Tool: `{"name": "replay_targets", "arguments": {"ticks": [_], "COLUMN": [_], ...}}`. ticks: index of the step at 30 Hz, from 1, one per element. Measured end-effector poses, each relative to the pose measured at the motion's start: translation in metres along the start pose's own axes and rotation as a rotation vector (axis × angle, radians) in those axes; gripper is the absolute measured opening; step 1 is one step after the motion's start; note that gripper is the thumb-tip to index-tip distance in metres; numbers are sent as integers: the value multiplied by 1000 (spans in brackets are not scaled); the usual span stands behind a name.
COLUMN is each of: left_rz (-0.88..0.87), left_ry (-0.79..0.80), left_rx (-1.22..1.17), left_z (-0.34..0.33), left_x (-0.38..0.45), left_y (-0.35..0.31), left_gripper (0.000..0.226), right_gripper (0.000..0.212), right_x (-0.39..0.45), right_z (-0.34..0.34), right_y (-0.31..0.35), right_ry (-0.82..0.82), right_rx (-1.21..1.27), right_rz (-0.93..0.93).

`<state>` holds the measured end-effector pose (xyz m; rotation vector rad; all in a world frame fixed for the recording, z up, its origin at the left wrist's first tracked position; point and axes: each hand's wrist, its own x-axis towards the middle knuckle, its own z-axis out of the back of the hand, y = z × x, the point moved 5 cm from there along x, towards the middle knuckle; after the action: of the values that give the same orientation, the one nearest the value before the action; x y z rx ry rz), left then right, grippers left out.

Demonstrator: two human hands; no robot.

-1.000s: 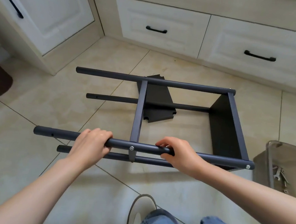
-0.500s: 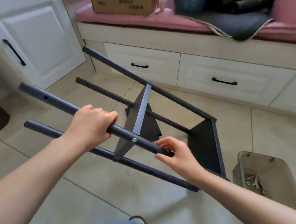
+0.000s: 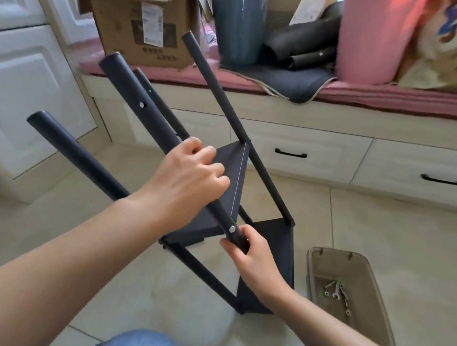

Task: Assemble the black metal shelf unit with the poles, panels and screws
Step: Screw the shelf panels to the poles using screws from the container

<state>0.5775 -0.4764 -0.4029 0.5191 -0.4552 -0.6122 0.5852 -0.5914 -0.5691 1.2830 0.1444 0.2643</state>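
Observation:
The black metal shelf unit (image 3: 269, 255) is tilted steeply, its pole tops pointing up and to the left, its lower end on the tiled floor. Two black panels are fixed between the poles: a middle panel (image 3: 230, 173) and a bottom panel (image 3: 273, 241). My left hand (image 3: 191, 174) grips the nearest pole (image 3: 134, 94) above the middle panel. My right hand (image 3: 252, 256) holds the same pole lower down, just below a silver screw (image 3: 232, 228). Another screw (image 3: 141, 105) shows near the pole's top.
A clear plastic tray (image 3: 376, 307) with wrenches and screws lies on the floor at the right. White drawers (image 3: 423, 169) and a cabinet (image 3: 20, 91) stand behind. The pink-cushioned bench holds a cardboard box (image 3: 142, 16), a grey bucket (image 3: 238, 20) and a pink bin (image 3: 374, 33).
The shelf unit has swung from lying flat to steeply tilted, its pole tops rising to the upper left. Both hands stayed on the nearest pole and the view has lifted towards the bench.

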Motion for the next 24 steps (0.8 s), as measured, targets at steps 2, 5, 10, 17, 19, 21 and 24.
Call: {"name": "replay_targets", "arguments": {"ticks": [2, 5, 10, 17, 19, 21, 24], "left_rz": [-106, -137, 370, 1184, 1332, 1425, 1433], "left_ry": [-113, -226, -584, -676, -788, -835, -786], "left_rx": [-126, -316, -490, -875, -1091, -1306, -1542], "left_z": [4, 19, 19, -37, -44, -51, -62], "left_x": [-3, -17, -89, -145, -144, -136, -120], "left_y": [-14, -30, -14, 3, 5, 2, 2], "left_gripper": [30, 28, 9, 47, 53, 48, 37], "right_gripper": [25, 24, 21, 23, 23, 23, 23], "right_x": [-7, -14, -20, -23, -23, -23, -25], "right_z": [8, 13, 20, 27, 27, 28, 28], "right_y": [0, -4, -4, 0, 0, 0, -1], "right_ry": [5, 7, -13, -15, -15, -18, -23], "right_rx": [23, 31, 54, 78, 81, 89, 102], "right_rz": [1, -2, 11, 0, -7, -8, 2]}}
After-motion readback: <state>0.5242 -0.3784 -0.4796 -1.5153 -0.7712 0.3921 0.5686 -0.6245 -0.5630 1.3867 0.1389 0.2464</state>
